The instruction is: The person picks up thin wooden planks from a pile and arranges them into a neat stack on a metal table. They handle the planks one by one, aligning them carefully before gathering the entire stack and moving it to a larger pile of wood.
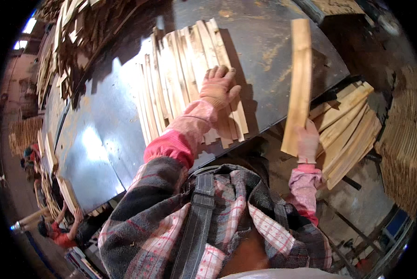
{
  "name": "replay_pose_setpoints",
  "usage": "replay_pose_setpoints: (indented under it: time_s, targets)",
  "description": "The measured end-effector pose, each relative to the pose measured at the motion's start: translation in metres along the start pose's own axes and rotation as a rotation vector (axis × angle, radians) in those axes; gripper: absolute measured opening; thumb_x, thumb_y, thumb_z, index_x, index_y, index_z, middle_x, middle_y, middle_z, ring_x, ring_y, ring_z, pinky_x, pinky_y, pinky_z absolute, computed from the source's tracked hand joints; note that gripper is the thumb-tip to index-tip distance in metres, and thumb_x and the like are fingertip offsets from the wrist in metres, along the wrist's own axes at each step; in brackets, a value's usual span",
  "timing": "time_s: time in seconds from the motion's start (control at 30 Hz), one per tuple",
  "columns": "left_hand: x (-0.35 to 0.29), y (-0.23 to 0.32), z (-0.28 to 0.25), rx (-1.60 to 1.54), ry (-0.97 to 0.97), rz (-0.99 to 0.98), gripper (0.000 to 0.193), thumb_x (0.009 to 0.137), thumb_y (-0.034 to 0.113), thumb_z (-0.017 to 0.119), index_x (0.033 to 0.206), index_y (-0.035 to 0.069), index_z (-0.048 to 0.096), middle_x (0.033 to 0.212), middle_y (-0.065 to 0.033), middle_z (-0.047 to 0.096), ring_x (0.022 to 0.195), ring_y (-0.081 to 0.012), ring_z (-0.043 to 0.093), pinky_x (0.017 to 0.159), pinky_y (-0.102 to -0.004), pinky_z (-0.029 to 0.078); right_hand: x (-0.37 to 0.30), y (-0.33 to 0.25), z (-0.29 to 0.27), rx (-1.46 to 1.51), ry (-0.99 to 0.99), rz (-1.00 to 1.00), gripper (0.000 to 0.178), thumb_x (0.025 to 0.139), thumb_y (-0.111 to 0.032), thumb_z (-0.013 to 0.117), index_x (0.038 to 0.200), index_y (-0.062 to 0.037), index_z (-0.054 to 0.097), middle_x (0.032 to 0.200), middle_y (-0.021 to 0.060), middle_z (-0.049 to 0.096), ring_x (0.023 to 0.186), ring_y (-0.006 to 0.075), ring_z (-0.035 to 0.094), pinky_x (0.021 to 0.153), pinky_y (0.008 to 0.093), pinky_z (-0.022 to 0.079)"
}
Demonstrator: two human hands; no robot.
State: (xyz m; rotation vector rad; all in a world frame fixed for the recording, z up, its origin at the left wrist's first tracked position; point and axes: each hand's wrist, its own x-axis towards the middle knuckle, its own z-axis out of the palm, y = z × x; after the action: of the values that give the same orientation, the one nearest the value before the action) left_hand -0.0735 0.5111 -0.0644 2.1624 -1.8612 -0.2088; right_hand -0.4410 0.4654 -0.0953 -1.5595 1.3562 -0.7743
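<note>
Many slats (190,60), metal table (266,100), scrap heap (85,39)

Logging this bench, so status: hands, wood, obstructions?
Left hand resting on wood strips. Right hand gripping one board near its lower end. Stacked boards beside right hand.

metal tabletop (269,51): strong specular glare at left. wooden slats (185,79): brightly lit, casting a dark shadow along their right side. background light patches (29,26): white against dim surroundings. periphery: straight edges curved; corners black.
</note>
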Motion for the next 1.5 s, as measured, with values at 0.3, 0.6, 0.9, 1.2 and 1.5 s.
replay_pose_setpoints:
  time_s: [0.3, 0.6, 0.9, 1.2, 1.5]
  targets:
    - [0.025, 0.030, -0.007, -0.212, -0.098, -0.092, 0.039, 0.091, 0.036, 0.068, 0.113, 0.004, 0.067, 0.118, -0.0202, 0.063, 0.118, -0.0424, 0.058, 0.103, -0.0531, 0.046, 0.028, -0.051, 0.138, -0.244, -0.367, 0.121, 0.027, 0.096, -0.028, 0.062, 0.105, -0.0042, 0.073, 0.106, 0.0172, 0.075, 0.095, 0.0338, 0.069, 0.085, 0.0437, 0.056]
    - [0.010, 0.019, 0.032, 0.091, 0.064, -0.108, 0.063, 0.095, 0.049, 0.067, 0.146, 0.014, 0.058, 0.145, -0.0137, 0.054, 0.135, -0.0414, 0.048, 0.116, -0.0521, 0.035, 0.025, -0.049, 0.049, -0.405, -0.234, 0.068, 0.044, 0.091, -0.033, 0.064, 0.127, -0.0075, 0.068, 0.119, 0.0222, 0.072, 0.114, 0.0435, 0.067, 0.100, 0.0507, 0.054]
    - [0.024, 0.024, 0.027, 0.137, 0.046, -0.101, 0.066, 0.097, 0.049, 0.066, 0.152, 0.013, 0.054, 0.155, -0.0193, 0.049, 0.143, -0.0432, 0.043, 0.119, -0.0532, 0.034, 0.060, 0.037, -0.100, -0.378, 0.104, 0.809, 0.055, 0.093, -0.030, 0.069, 0.134, 0.0045, 0.064, 0.132, 0.0256, 0.068, 0.121, 0.0397, 0.068, 0.104, 0.0441, 0.054]
    - [0.018, 0.004, 0.040, 0.167, 0.094, -0.040, 0.065, 0.099, 0.049, 0.065, 0.150, 0.010, 0.055, 0.154, -0.0211, 0.051, 0.143, -0.0428, 0.043, 0.119, -0.0515, 0.035, 0.089, 0.085, -0.039, -0.131, 0.437, 0.927, 0.036, 0.090, -0.019, 0.076, 0.116, 0.0037, 0.068, 0.110, 0.0199, 0.073, 0.099, 0.0336, 0.070, 0.091, 0.0446, 0.056]
    - [0.018, 0.026, 0.025, 0.147, 0.105, -0.115, 0.063, 0.095, 0.044, 0.069, 0.147, 0.011, 0.057, 0.146, -0.0163, 0.054, 0.136, -0.0412, 0.048, 0.117, -0.0520, 0.037, -0.008, 0.061, -0.083, 0.626, 0.484, 0.381, 0.034, 0.090, -0.009, 0.072, 0.122, 0.0040, 0.070, 0.108, 0.0104, 0.074, 0.099, 0.0191, 0.066, 0.090, 0.0321, 0.052]
